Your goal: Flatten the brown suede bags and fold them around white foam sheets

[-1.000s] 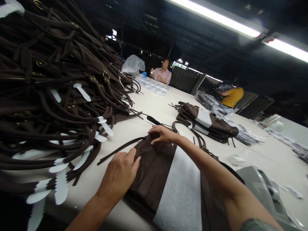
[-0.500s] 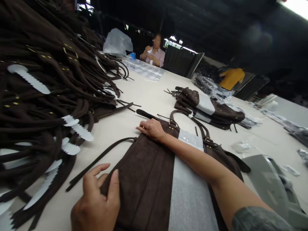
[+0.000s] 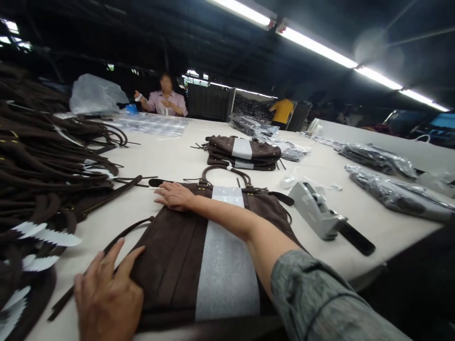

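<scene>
A dark brown handbag (image 3: 167, 260) lies flat in front of me, its handles pointing away. A pale grey paper band (image 3: 227, 270) runs down its middle. My left hand (image 3: 108, 296) is at the bag's lower left edge, fingers apart, holding nothing. Reaching across the bag, my right hand (image 3: 174, 195) rests flat on its upper left corner, fingers stretched out, beside a dark strap end. A thin dark cord (image 3: 130, 229) trails from the bag's left side, partly hidden by my left hand.
Brown bags with white toothed strips are heaped in a pile (image 3: 31, 189) at left. Stacked banded bags (image 3: 245, 154) lie beyond mine. A tape dispenser (image 3: 314, 213) stands at right, near plastic-wrapped bags (image 3: 394, 189). Across the table sits a person (image 3: 167, 102); another, in yellow (image 3: 282, 111), is farther back.
My view has swung right and levelled. My left hand's fingers have moved from curling round the bag's edge to spread out. My right hand remains on the upper left corner.
</scene>
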Available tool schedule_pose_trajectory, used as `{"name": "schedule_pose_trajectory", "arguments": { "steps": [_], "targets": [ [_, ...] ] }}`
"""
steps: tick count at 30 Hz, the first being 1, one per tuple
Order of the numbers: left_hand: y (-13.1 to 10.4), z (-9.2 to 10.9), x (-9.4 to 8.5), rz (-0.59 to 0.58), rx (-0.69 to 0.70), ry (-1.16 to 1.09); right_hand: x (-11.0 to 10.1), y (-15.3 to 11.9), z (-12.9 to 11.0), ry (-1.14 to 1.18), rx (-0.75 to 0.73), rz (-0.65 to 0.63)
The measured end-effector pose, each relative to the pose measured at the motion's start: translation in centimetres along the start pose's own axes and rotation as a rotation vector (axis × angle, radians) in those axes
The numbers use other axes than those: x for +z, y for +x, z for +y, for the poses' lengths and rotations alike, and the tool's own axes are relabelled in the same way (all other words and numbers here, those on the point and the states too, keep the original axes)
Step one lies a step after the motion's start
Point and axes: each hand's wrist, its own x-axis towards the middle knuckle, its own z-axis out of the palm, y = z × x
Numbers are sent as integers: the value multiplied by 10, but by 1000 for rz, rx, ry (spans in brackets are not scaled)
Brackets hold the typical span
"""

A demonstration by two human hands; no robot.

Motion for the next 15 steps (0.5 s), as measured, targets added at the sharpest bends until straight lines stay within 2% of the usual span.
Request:
{"name": "schedule_pose_trajectory", "arguments": {
  "steps": [2, 4, 6, 8, 11, 13, 15],
  "targets": [
    [3, 2, -11, -20, 56, 36, -30, -20, -3, 50, 31, -9],
    [8, 7, -23, -51, 161, -18, -65, -56, 2, 76, 42, -36],
    [16, 17, -34, -51, 252, -125, -97, -108, 10, 105, 46, -69],
    [26, 34, -40, -27, 311, -237, -114, -171, 15, 120, 52, -74],
    [38, 69, -32, -79, 425, -357, -108, -257, 10, 147, 174, -210],
    [39, 89, -17, -248, 530, -351, -96, -293, 1, 197, 277, -254],
    [33, 101, -1, -464, 615, -286, -93, -312, -6, 262, 319, -226]
  ]
}}
